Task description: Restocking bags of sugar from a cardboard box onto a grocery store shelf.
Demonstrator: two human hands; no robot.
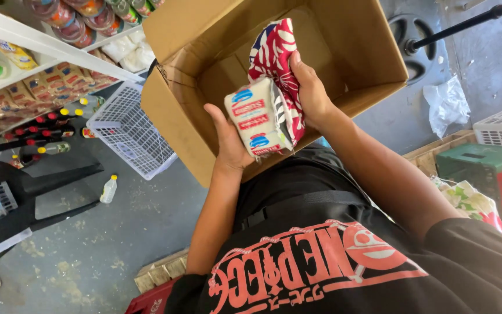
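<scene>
— What colour are the packets (258, 125)?
— White, with blue and red label bands, held between the left hand (229, 145) and right hand (309, 90). Behind them is a red pouch (277, 52) with a white leaf pattern and a bit of blue at its top.
— And the box (175, 110)?
— Plain brown cardboard, open.
— The shirt (332, 267)?
— Black, with a salmon-red print.
— Anything else colourful?
— A white wire basket (126, 131) at the box's left edge, a green crate (480, 160) beside a red one at the right, dark bottles (45, 122) with red and yellow caps, and a grey floor (88, 256).
</scene>
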